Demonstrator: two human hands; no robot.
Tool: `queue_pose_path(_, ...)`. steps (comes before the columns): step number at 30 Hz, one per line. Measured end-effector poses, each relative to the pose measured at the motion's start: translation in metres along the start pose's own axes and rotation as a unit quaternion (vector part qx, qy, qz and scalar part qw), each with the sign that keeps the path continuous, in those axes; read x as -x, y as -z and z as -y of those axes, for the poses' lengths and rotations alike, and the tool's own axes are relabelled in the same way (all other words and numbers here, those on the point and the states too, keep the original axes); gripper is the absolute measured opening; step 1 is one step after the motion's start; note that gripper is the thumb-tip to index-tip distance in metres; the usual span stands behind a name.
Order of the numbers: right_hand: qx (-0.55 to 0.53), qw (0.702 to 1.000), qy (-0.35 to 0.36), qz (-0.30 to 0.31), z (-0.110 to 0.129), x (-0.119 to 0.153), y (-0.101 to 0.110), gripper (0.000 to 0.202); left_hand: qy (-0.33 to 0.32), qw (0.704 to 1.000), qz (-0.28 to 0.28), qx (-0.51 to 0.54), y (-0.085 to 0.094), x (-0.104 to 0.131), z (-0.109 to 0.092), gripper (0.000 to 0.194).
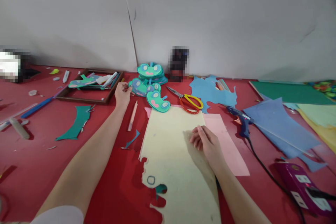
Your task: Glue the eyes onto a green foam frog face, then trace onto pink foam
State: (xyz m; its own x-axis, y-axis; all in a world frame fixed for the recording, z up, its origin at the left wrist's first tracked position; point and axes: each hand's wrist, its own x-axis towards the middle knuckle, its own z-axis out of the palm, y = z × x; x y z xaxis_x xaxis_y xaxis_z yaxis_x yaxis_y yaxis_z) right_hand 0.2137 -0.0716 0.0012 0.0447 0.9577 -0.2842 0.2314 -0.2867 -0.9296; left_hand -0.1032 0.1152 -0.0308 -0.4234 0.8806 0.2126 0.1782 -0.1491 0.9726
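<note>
1. Where the left hand (123, 92) reaches the back of the red table (112, 185), its thumb and fingertips close in at the left edge of a green felt face (139, 89); cannot tell whether they grip it.
2. That face lies flat, with a front face (158, 101) overlapping it at lower right and a pile of faces (149, 71) just behind.
3. Scissors (181, 95) beside these to the right, blades towards them.
4. Right hand (207, 142) loosely curled, partly open, over a pale yellow sheet (173, 136) with a ragged lower left edge; contact unclear.
5. Pink sheet (231, 147) partly under the yellow one; pencil (132, 115) between left forearm and sheet.
6. Farther left: wooden frame (81, 98) around pens and another green piece.
7. Farther right: glue gun (244, 126), blue sheets (283, 126), purple power strip (299, 182).
</note>
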Motion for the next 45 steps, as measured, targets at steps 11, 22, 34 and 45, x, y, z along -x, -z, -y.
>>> queue_pose_path(11,0.005,1.000,0.002,0.000,-0.002,-0.001,0.001,0.050,0.034,0.988,-0.070,0.134,0.004,-0.005,-0.001,0.017)
queue_pose_path(22,0.011,1.000,0.001,0.002,-0.001,0.000,0.000,0.049,0.074,0.989,-0.026,0.124,0.000,-0.008,0.002,0.021)
queue_pose_path(34,0.023,1.000,-0.005,0.003,0.002,0.001,0.000,0.050,0.001,0.995,0.022,-0.099,-0.006,-0.001,0.007,0.015)
queue_pose_path(45,0.026,1.000,-0.003,0.003,0.000,0.000,0.000,0.050,0.015,0.991,0.039,0.130,-0.004,-0.001,-0.002,0.037)
